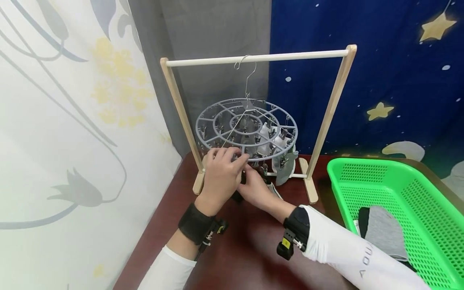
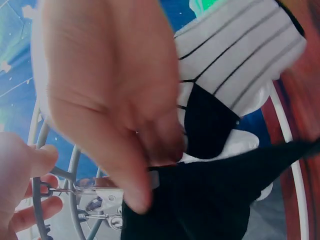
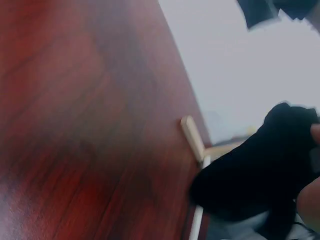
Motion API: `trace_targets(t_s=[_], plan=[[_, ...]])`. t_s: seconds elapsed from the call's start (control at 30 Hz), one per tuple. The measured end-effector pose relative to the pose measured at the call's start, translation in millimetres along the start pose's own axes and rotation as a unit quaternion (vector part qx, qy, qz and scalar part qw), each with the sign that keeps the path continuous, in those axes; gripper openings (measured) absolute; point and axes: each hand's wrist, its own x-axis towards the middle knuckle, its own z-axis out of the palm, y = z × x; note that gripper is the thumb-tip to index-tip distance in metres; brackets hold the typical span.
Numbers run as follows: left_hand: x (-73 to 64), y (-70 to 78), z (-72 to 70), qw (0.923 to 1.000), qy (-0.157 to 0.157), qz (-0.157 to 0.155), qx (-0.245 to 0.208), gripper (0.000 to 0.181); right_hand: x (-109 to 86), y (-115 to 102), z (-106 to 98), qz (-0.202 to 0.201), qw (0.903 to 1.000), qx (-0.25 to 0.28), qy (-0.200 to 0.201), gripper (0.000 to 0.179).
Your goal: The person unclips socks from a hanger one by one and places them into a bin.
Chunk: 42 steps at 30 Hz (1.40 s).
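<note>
Reddish table (image 1: 239,245) below; left fingers (image 1: 232,153) hold the hanger (image 1: 295,131), right fingers (image 1: 251,173) pinch a black sock (image 2: 200,200) hanging beneath.

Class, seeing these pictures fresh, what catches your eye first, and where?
The eye likely falls first on the bright green basket, at right in the head view, with a gray sock inside. Next come the round gray hanger, hung mid-picture from the white bar, and the right hand below its near edge, holding a black sock.
</note>
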Motion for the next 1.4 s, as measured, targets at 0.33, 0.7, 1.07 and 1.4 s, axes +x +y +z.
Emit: trace_targets(t_s=[0.33, 0.7, 1.07, 1.4], plan=[[-21.0, -3.3, -5.8, 0.9979, -0.001, -0.039, -0.052, 0.018, -7.9, 25.5, 16.0, -0.003, 0.9982, 0.032, -0.050, 0.021], [-50.8, -25.5, -1.2, 0.9568, 0.009, -0.198, -0.213, 0.019, -12.7, 2.2, 13.1, 0.084, 0.9887, 0.097, -0.077, 0.022], [-23.3, -35.1, -6.1, 0.8456, -0.308, -0.258, -0.351, 0.037, -10.7, -1.3, 4.6, 0.119, 0.9696, 0.193, -0.092, 0.024], [-22.2, -27.0, -6.1, 0.8860, -0.258, -0.221, -0.316, 0.028, -8.1, 1.8, 1.2, 0.131, 0.9573, 0.237, -0.101, 0.019]])
